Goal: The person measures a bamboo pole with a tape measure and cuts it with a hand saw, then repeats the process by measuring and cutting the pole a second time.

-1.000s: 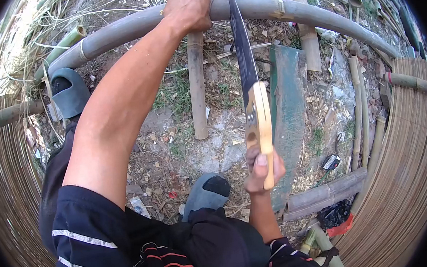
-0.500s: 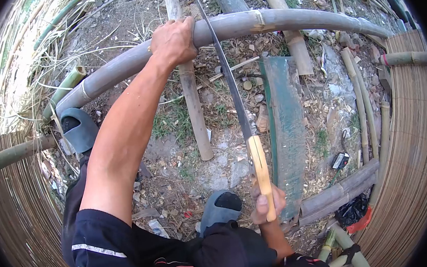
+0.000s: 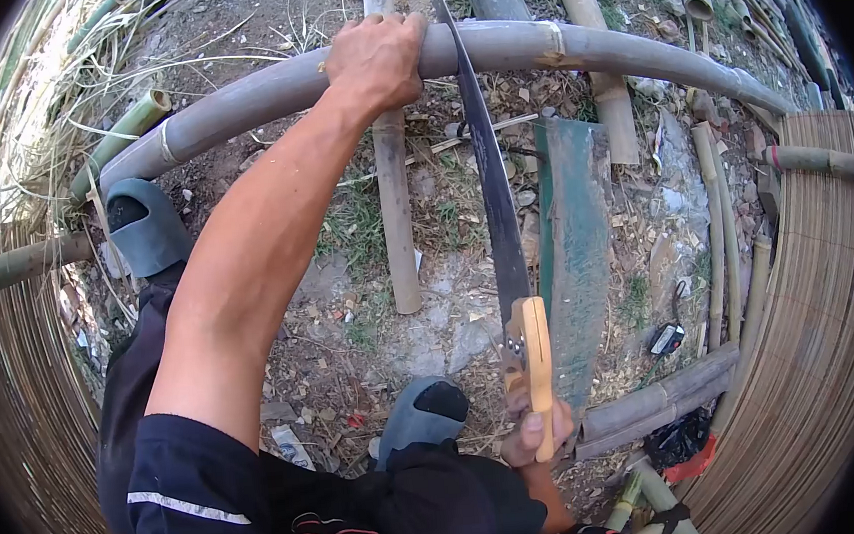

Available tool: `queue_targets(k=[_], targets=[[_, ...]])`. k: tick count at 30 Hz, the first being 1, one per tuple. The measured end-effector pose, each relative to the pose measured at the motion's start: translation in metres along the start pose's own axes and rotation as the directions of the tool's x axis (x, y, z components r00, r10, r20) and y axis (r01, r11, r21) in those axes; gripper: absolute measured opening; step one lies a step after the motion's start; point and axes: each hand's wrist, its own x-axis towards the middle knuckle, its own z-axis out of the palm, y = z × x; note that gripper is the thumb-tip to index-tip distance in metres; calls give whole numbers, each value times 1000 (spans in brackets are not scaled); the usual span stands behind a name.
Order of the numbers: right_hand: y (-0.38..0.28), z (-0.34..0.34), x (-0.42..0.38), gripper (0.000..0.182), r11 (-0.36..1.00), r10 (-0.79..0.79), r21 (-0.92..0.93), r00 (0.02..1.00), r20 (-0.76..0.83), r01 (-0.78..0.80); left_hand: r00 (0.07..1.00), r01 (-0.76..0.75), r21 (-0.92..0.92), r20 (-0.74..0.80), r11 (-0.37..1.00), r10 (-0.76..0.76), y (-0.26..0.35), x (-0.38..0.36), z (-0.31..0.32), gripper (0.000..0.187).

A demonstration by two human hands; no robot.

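Note:
A long grey bamboo pole (image 3: 651, 49) lies crosswise at the top of the view, over other poles. My left hand (image 3: 376, 62) is closed over its middle, arm stretched out. In my right hand (image 3: 538, 431), low in the view, is the light wooden handle of a handsaw (image 3: 497, 196). The saw's dark blade points away from me and its far part lies against the bamboo, just right of my left hand. Whether the teeth have cut in cannot be seen.
A thinner pole (image 3: 395, 199) runs beneath the bamboo. Right of the saw lies a green weathered board (image 3: 578, 245). A tape measure (image 3: 666, 338), split bamboo (image 3: 659, 404) and a black bag (image 3: 680, 443) are further right. Slatted mats (image 3: 806, 237) flank both sides.
My right hand and the saw have moved slightly down toward me, with the blade showing more of its flat side. The whole view has shifted a little; my left hand keeps its hold.

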Motion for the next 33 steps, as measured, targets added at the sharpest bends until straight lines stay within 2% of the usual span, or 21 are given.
queue_targets(k=[2,3,4,6,7,9,11,12,13,16,17,18,21,23,24,25,27,30,31,32,33], targets=[[-16,4,11,35,993,101,71,995,-25,-99,1000,0,11,8,1000,0,1,-6,4,54],[-11,26,51,31,994,-45,96,997,-57,50,999,12,20,-30,1000,-12,3,-1,2,53],[-13,43,96,28,999,-37,-10,999,-37,36,996,5,-4,-88,1000,-5,2,-3,6,53],[-12,92,179,29,986,-80,141,994,-78,90,994,-8,12,-108,1000,9,1,-1,7,54],[-23,96,184,30,984,-111,131,992,-65,119,994,-8,25,-111,1000,10,-2,-5,7,55],[-13,81,150,28,989,-2,151,999,-40,8,990,-59,44,-125,997,64,0,-14,12,59],[-2,40,69,24,993,-117,-25,993,-36,116,993,-29,9,-112,1000,30,-3,-6,10,60],[-1,25,28,49,998,-2,68,998,-67,7,990,-32,7,-135,999,32,-2,-7,12,59],[-8,6,-8,50,992,116,58,990,-82,-112,991,-24,11,-129,1000,25,-1,-5,15,59],[-30,10,6,51,981,165,119,982,-88,-154,972,-20,63,-232,998,34,2,-7,21,61],[-29,30,42,49,994,67,89,990,-121,-57,971,-24,57,-238,998,36,0,-4,24,61],[-24,37,85,25,998,-55,-25,998,-33,54,971,-11,44,-239,999,21,2,-8,29,61],[-28,89,179,30,990,-38,133,997,-68,47,976,19,70,-217,997,-3,1,-11,20,63],[-26,75,146,28,990,12,143,999,-48,-5,976,-1,82,-218,997,19,1,-11,21,64],[-16,50,103,22,1000,-13,-9,1000,18,13,973,-4,86,-230,996,24,2,-5,18,64],[-18,33,61,22,999,-51,1,998,-19,51,964,-4,75,-266,997,23,1,-4,17,62],[-4,0,-9,42,997,-7,82,1000,-16,8,966,1,61,-259,998,15,3,-10,30,60],[-21,7,-3,42,996,58,74,997,-43,-54,919,22,104,-395,994,21,7,-4,33,53],[-23,23,7,43,997,-56,52,993,-105,61,912,22,101,-409,995,21,3,8,30,53],[-23,24,17,42,998,-13,67,997,-77,18,906,39,108,-424,993,11,5,9,34,53],[-22,18,35,32,999,-7,47,998,-57,10,900,48,115,-435,992,7,11,4,38,54]])
